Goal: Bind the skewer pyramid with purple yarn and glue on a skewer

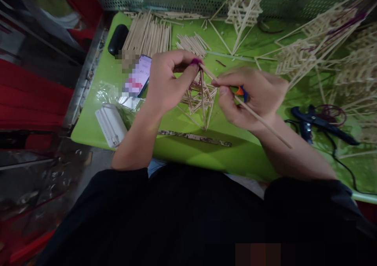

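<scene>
My left hand (173, 77) pinches a purple tie (195, 62) at the top of a small stick structure (203, 97), whose thin wooden sticks cross in layers above the green table (188, 150). In my right hand (253, 95) is a thin wooden stick (263, 122), held between thumb and fingers. It slants from beside the purple tie down past my right wrist. Something orange and blue (242, 92) shows partly behind my right fingers; its kind is hidden. Below the structure lies a flat patterned strip (194, 137).
Loose sticks (150, 32) and shorter sticks (193, 44) lie at the back. A phone (138, 75), black case (118, 39) and white box (111, 124) are at left. Several stick structures (297, 59) crowd the right, near a dark-handled tool (322, 122) and its cord (338, 160).
</scene>
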Tool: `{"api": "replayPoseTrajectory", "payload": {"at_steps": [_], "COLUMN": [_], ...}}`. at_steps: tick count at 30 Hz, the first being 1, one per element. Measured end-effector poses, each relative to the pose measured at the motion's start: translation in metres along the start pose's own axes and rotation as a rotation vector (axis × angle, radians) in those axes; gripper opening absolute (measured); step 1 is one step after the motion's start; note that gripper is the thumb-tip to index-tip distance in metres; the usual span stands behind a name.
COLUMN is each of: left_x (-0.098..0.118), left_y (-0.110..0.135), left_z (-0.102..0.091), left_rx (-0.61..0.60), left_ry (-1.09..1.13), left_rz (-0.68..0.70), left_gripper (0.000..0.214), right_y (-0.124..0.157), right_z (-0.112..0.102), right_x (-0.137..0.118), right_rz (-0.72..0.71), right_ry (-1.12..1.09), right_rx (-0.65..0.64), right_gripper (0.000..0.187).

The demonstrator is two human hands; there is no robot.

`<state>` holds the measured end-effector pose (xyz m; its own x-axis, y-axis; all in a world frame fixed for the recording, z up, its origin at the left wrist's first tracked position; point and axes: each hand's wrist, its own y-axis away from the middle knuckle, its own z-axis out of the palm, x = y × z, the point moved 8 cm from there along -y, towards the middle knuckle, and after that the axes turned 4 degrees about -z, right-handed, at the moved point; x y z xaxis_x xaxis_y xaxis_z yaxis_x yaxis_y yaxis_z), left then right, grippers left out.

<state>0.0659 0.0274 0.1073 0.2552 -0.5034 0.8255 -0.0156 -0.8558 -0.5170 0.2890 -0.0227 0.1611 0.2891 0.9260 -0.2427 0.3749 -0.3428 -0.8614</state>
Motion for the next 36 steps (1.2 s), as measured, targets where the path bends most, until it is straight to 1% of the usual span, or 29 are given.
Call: {"api": "replayPoseTrajectory", "payload": {"at_steps": [4,6,7,10,13,16,18,21,25,27,30,33,35,36], "left_x": [0.000,-0.004,-0.008,-0.022,-0.036,-0.043,-0.039,-0.027,-0.016,-0.013,-0.012,-0.017,-0.019,-0.019], "left_y": [0.001,0.001,0.001,-0.004,-0.010,-0.014,-0.013,-0.011,-0.011,-0.012,-0.014,-0.017,-0.018,-0.017], "left_z": [0.000,0.000,0.000,-0.004,-0.009,-0.012,-0.012,-0.011,-0.007,-0.006,-0.006,-0.007,-0.006,-0.006], "left_rx": [-0.015,-0.040,-0.049,-0.063,-0.073,-0.069,-0.050,-0.016,0.021,0.039,0.085,0.098,0.098,0.103], "left_ry": [0.033,0.070,0.085,0.111,0.105,0.076,0.059,0.039,0.039,0.043,0.015,0.001,0.025,0.039], "left_rz": [0.004,0.008,0.005,0.011,0.045,0.062,0.067,0.072,0.098,0.135,0.166,0.182,0.205,0.219], "left_gripper": [0.018,0.012,0.012,0.014,0.027,0.036,0.034,0.032,0.036,0.039,0.044,0.047,0.044,0.041], "right_y": [0.000,0.001,0.002,0.005,0.005,0.004,0.004,0.003,0.006,0.008,0.010,0.010,0.009,0.008], "right_z": [0.002,0.002,0.004,0.007,0.007,0.006,0.005,0.008,0.008,0.007,0.009,0.010,0.011,0.010], "right_x": [-0.001,-0.001,0.001,0.002,0.004,0.005,0.005,0.009,0.013,0.018,0.028,0.036,0.039,0.038], "right_rz": [-0.088,-0.139,-0.150,-0.199,-0.190,-0.178,-0.181,-0.165,-0.210,-0.180,-0.081,0.000,-0.008,-0.041], "right_ry": [0.021,0.037,0.052,0.095,0.087,0.030,0.008,-0.021,-0.096,-0.105,-0.109,-0.195,-0.246,-0.256], "right_rx": [0.037,0.069,0.063,0.069,0.064,0.064,0.068,0.055,0.100,0.104,0.069,0.052,0.066,0.084], "right_gripper": [0.019,0.019,0.020,0.019,0.022,0.026,0.027,0.030,0.037,0.037,0.028,0.024,0.027,0.029]}}
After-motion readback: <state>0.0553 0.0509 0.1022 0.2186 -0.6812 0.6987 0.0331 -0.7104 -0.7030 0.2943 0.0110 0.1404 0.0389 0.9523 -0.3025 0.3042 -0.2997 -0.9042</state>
